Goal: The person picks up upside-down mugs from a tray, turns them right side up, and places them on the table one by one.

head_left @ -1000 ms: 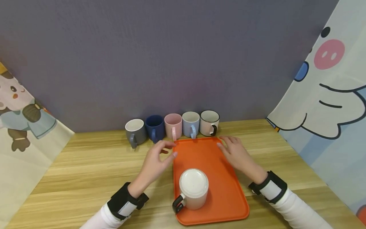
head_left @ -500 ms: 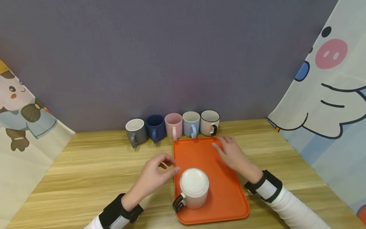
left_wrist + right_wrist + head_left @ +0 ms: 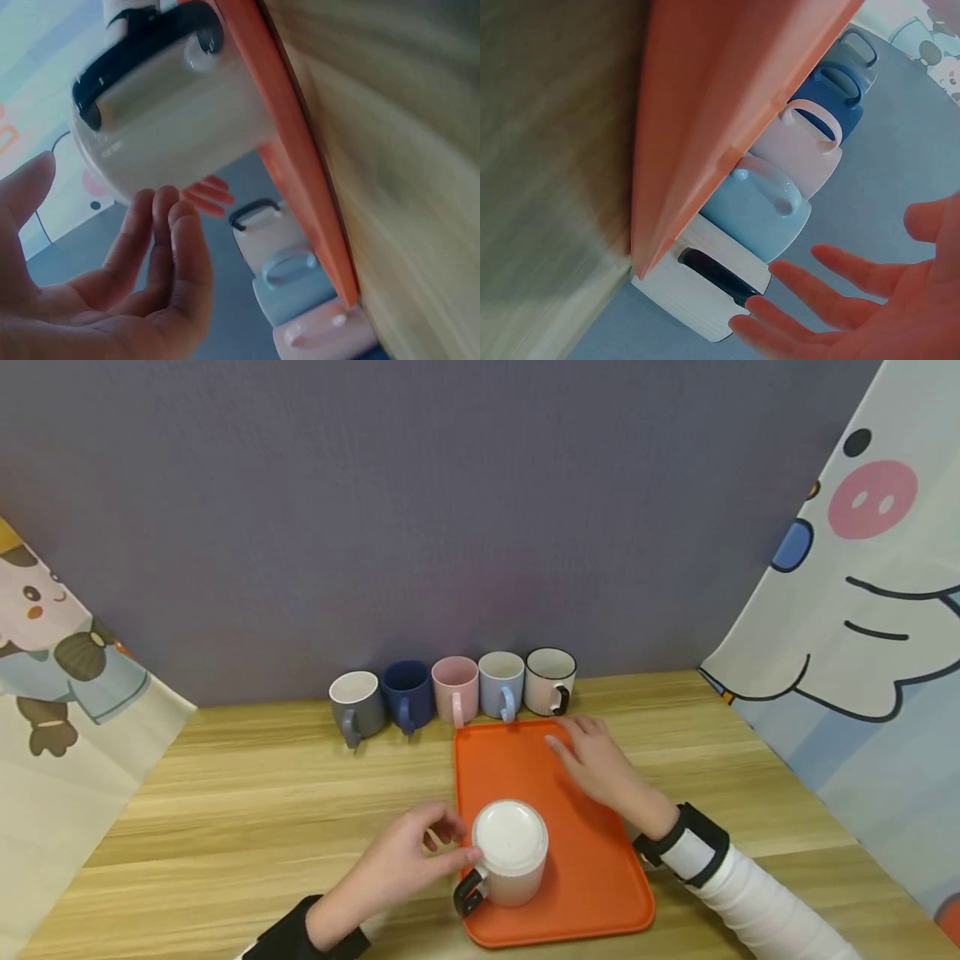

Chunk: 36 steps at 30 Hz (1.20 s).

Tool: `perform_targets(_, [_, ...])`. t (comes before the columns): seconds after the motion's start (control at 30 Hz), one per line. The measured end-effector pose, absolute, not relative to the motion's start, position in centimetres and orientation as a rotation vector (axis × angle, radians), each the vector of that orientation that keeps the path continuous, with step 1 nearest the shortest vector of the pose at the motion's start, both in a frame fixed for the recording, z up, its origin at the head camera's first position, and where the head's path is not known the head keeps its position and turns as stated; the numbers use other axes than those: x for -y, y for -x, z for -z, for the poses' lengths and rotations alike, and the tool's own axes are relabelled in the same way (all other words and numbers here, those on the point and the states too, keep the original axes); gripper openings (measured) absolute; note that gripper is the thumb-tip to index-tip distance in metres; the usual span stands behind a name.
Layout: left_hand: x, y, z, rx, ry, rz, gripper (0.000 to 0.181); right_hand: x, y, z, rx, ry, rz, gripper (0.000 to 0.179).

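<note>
A white mug (image 3: 512, 852) with a black handle (image 3: 469, 893) stands upside down on the near left part of an orange tray (image 3: 592, 893). My left hand (image 3: 412, 856) is at the left of this mug, fingers loosely bent, thumb near its handle side. In the left wrist view the fingers (image 3: 187, 240) appear close to the mug's wall, and whether they touch it I cannot tell. Nothing is held there. Over the tray's far right side hovers my right hand (image 3: 600, 764), fingers spread and relaxed, holding nothing.
Along the wall stand upright mugs in a row: grey (image 3: 360, 714), navy (image 3: 408, 697), pink (image 3: 455, 689), light blue (image 3: 501, 689) and white with a black rim (image 3: 546, 693). Their handles face me. Wooden tabletop (image 3: 262, 793) extends left of the tray.
My left hand has come down from the tray's far left corner to the upside-down mug. The right hand has shifted slightly left over the tray. The mugs have stayed put.
</note>
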State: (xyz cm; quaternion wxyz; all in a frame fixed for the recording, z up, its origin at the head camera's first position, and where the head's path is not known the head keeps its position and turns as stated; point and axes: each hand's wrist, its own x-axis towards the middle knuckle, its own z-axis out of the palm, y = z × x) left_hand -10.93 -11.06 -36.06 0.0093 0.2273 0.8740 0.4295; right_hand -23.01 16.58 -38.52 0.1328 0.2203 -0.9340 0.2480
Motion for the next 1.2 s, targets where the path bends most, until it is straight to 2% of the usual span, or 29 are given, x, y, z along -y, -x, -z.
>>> perform_targets(0.57, [10.0, 9.5, 37.0, -2.505, -0.723, -1.354, 0.02, -15.5, 22.8, 37.1, 2.678, -0.662, -0.752, 0.045])
perform_targets(1.0, [9.6, 9.0, 36.9, -2.429, -0.631, -1.403, 0.025, -14.3, 22.6, 36.5, 2.683, -0.713, -0.768, 0.045])
perform_targets(1.2, [9.5, 8.8, 36.8, -2.489, -0.666, -1.384, 0.025, -14.4, 22.4, 36.5, 2.694, -0.711, -0.783, 0.045])
